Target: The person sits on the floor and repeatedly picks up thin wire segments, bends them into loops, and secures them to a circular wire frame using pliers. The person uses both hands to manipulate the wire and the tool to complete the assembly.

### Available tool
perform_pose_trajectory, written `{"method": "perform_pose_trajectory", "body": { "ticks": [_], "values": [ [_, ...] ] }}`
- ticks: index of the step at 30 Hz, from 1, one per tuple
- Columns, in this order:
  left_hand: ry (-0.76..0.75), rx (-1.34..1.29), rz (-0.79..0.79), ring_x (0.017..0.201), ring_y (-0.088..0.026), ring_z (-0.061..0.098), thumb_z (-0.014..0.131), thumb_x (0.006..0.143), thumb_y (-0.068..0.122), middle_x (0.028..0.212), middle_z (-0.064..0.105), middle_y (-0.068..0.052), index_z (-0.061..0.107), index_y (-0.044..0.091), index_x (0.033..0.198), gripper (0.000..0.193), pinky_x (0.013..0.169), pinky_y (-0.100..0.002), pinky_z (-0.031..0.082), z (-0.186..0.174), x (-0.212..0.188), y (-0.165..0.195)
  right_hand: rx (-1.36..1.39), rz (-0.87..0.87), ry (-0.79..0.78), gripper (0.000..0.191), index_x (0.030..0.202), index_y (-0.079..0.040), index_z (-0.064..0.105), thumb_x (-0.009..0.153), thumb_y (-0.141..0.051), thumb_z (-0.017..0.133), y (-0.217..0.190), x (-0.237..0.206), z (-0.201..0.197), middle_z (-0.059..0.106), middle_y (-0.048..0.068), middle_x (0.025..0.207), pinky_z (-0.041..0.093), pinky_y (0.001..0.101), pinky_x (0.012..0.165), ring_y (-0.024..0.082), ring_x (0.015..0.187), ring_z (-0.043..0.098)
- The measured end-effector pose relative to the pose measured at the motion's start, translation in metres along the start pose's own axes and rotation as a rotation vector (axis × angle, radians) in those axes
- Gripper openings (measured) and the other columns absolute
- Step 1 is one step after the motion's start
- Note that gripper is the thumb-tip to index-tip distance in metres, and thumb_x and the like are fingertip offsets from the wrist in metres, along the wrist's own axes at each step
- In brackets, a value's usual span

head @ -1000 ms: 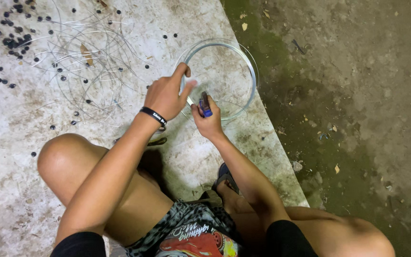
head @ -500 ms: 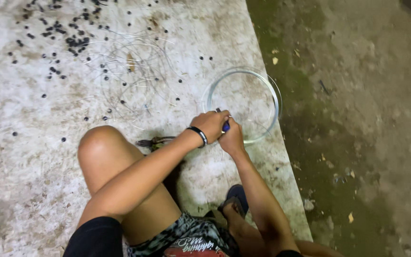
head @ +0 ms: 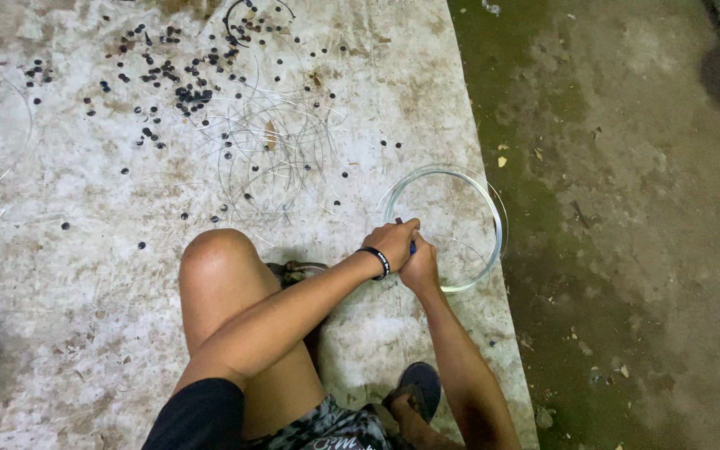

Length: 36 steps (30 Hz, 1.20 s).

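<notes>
A round coil of clear line (head: 495,218) lies on the stained concrete slab (head: 85,275) near its right edge. My left hand (head: 393,242), with a black wristband, is closed over the coil's near-left rim. My right hand (head: 421,267) presses against it from below, gripping a small blue tool (head: 412,247) that is mostly hidden between the two hands. My bare left knee (head: 218,258) is raised just left of the hands.
Loose loops of thin wire (head: 272,158) and several small dark beads (head: 185,92) are scattered over the slab's far part. Right of the slab edge is darker, mossy ground (head: 627,250). My sandalled foot (head: 417,387) rests near the slab's front.
My hands have drawn together at the coil's near-left rim, and the left hand has closed over it. The blue tool is now mostly covered. The view has shifted, showing more beads.
</notes>
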State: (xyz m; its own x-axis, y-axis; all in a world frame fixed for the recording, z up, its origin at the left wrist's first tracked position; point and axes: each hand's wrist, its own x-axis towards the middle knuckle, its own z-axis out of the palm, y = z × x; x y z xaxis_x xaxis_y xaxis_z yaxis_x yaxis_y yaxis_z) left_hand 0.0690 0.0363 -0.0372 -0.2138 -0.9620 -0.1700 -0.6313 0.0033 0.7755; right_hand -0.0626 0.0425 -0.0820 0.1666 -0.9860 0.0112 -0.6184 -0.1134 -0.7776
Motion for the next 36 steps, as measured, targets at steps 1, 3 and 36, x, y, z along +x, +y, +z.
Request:
{"method": "perform_pose_trajectory", "body": {
  "ticks": [1, 3, 36],
  "values": [
    [-0.003, 0.002, -0.006, 0.093, -0.046, 0.068, 0.048, 0.099, 0.024, 0.098, 0.071, -0.025, 0.059, 0.016, 0.120, 0.026, 0.078, -0.056, 0.052, 0.000, -0.001, 0.000, 0.010, -0.026, 0.005, 0.024, 0.104, 0.001, 0.065, 0.090, -0.019, 0.068, -0.002, 0.000, 0.001, 0.074, 0.022, 0.082, 0.054, 0.0441, 0.067, 0.035, 0.079, 0.075],
    [-0.010, 0.000, -0.029, 0.094, -0.046, 0.068, 0.048, 0.099, 0.024, 0.098, 0.071, -0.025, 0.059, 0.017, 0.121, 0.026, 0.078, -0.057, 0.052, -0.003, 0.000, -0.002, 0.029, -0.077, 0.017, 0.026, 0.100, 0.003, 0.063, 0.083, -0.016, 0.071, -0.005, 0.000, 0.003, 0.073, 0.022, 0.080, 0.054, 0.0447, 0.065, 0.036, 0.077, 0.075],
    [0.002, -0.020, 0.186, 0.082, -0.046, 0.065, 0.044, 0.105, 0.022, 0.082, 0.068, -0.024, 0.057, 0.009, 0.102, 0.019, 0.072, -0.054, 0.049, -0.057, 0.016, 0.014, 0.105, -0.241, 0.081, 0.042, 0.135, 0.006, 0.051, 0.101, -0.012, 0.067, -0.044, -0.030, -0.114, 0.068, 0.014, 0.108, 0.052, 0.0355, 0.083, 0.019, 0.098, 0.066]
  ]
}}
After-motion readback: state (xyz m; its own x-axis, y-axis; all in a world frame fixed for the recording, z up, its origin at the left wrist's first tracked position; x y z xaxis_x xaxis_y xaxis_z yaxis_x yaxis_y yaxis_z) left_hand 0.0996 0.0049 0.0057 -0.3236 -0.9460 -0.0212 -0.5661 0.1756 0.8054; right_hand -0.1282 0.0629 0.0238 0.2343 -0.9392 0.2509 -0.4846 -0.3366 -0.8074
